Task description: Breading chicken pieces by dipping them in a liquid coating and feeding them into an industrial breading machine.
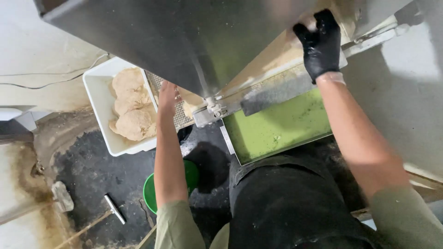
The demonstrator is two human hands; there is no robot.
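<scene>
My right hand (322, 44) wears a black glove and presses a pale lump of dough against the top of a steel dough machine (184, 41). Bare, my left hand (167, 95) reaches under the machine's slanted body, above a metal mesh rack (177, 117), and its fingers are partly hidden, so what they touch is unclear. A pale sheet of dough (272, 53) runs along the machine's chute. Below it lies a green belt (277, 127) dusted with flour.
A white plastic tub (99, 103) with several flat dough pieces stands at the left. A green bucket (150, 191) sits on the dark, dirty floor beneath my left arm. A scraper with a wooden handle (110, 210) lies on the floor. Cables run along the left wall.
</scene>
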